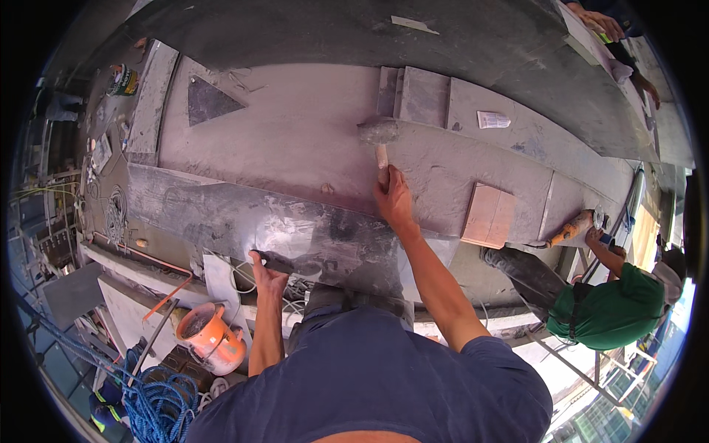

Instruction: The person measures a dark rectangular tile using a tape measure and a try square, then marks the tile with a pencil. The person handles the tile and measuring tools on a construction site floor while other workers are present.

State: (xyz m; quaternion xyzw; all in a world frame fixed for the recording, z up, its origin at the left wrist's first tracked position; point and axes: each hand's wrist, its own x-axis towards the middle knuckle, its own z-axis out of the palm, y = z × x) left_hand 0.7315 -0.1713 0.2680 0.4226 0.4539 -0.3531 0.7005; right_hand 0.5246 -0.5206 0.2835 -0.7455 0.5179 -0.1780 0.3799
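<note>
My right hand [395,196] is wrapped around the wooden handle of a mallet [378,133]. Its dusty dark head hangs over the grey mortar bed [295,111]. In front of me lies a long, dark, polished stone slab [221,214], smeared with dust and bright with a reflection. At the slab's near edge is my left hand [269,277], closed on it with the thumb on top; its fingertips are partly hidden below the edge. A triangular dark stone offcut [209,101] rests on the mortar beyond the slab.
A reddish tile piece [489,214] lies right of the slab. At the right, a person in green [605,310] handles an orange power tool [572,229]. An orange bucket [214,336] and coiled blue rope [159,399] sit at lower left. A dark stone wall [295,33] borders the far side.
</note>
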